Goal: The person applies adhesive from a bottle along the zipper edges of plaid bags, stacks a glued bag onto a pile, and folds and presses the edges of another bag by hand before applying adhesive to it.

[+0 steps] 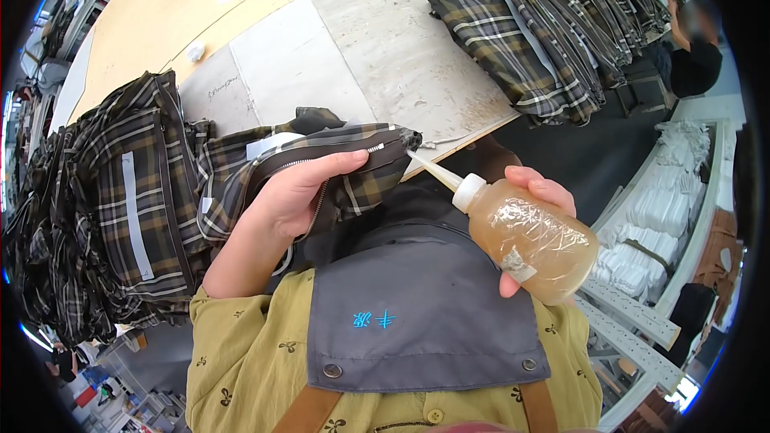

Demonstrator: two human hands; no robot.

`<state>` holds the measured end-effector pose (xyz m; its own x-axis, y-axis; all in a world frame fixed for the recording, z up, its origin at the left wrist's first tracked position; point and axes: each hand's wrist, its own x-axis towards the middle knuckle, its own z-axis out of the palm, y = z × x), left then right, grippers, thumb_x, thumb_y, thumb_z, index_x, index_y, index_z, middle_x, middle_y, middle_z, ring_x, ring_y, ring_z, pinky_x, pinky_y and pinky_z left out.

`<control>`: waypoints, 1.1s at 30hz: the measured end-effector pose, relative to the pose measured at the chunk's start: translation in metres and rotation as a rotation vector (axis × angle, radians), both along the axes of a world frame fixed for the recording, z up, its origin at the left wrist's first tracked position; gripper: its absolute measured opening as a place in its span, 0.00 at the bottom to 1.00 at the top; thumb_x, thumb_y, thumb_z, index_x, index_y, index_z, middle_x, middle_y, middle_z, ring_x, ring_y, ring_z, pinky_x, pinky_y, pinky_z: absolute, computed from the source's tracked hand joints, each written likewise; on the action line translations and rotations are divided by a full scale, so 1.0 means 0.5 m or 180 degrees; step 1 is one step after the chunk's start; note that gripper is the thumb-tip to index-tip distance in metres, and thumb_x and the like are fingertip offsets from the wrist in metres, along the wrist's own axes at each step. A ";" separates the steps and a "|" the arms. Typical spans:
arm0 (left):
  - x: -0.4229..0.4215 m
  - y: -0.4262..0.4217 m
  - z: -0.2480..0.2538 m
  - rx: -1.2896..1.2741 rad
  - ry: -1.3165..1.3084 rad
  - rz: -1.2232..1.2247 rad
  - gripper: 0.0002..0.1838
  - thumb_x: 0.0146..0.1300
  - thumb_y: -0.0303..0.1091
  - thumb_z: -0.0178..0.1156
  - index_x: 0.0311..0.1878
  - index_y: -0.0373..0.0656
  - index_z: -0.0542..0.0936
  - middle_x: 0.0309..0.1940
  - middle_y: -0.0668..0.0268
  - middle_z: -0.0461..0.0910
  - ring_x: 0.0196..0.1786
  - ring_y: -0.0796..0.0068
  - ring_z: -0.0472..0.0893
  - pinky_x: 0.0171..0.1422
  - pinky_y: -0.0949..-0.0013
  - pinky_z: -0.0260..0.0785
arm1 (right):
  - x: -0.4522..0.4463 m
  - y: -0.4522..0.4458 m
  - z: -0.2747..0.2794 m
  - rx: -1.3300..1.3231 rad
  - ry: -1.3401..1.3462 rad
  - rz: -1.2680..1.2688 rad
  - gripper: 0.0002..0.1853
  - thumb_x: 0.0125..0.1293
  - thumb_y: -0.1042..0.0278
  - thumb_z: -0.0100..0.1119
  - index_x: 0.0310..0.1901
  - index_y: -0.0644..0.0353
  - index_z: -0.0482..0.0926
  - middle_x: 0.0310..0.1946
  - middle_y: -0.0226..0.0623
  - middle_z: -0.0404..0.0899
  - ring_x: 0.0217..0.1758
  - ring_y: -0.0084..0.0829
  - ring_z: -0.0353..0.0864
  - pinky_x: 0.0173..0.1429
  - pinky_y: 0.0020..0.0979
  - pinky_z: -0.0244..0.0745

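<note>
My left hand [301,192] grips a plaid garment piece [365,188], thumb on top beside a dark zipper [337,151] with a light metal pull end. In my right hand [541,192] is a squeeze bottle [525,240] of amber liquid, wrapped in crinkled clear film. Its white cap and long pale nozzle [433,168] point up and left. The nozzle tip is at the end of the zipper strip, close to a dark frayed bit [411,139]; whether it touches cannot be made out. Most of my right fingers are hidden behind the bottle.
Plaid garments are piled at left [128,192] and at the table's far right [521,40]. Paper sheets [297,56] cover part of the wooden table [136,24]. A rack of white folded cloth [658,200] stands at right. Another person [696,52] is at the upper right.
</note>
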<state>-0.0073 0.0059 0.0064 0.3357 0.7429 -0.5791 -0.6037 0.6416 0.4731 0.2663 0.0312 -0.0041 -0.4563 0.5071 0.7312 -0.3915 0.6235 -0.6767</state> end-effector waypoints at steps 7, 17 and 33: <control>0.005 -0.002 0.010 0.0074 0.0014 -0.0106 0.19 0.62 0.27 0.55 0.56 0.33 0.71 0.51 0.59 0.77 0.52 0.72 0.77 0.56 0.72 0.71 | 0.002 -0.021 0.012 -0.0752 -0.0008 -0.0414 0.52 0.37 0.50 0.77 0.60 0.66 0.58 0.59 0.53 0.61 0.62 0.41 0.65 0.61 0.33 0.67; 0.013 -0.017 0.004 0.0573 0.1115 -0.0392 0.21 0.57 0.34 0.65 0.53 0.39 0.76 0.48 0.67 0.78 0.50 0.78 0.74 0.57 0.75 0.63 | 0.030 0.018 0.015 -0.1389 0.0112 -0.0819 0.64 0.25 0.28 0.70 0.60 0.70 0.59 0.57 0.54 0.66 0.56 0.35 0.71 0.59 0.33 0.71; 0.014 -0.010 0.022 0.0652 0.1283 -0.0779 0.19 0.56 0.25 0.62 0.52 0.35 0.75 0.47 0.63 0.79 0.48 0.74 0.77 0.54 0.72 0.69 | 0.003 0.066 0.026 -0.1674 -0.0008 -0.0034 0.55 0.33 0.44 0.76 0.58 0.75 0.61 0.54 0.56 0.69 0.55 0.38 0.74 0.57 0.32 0.71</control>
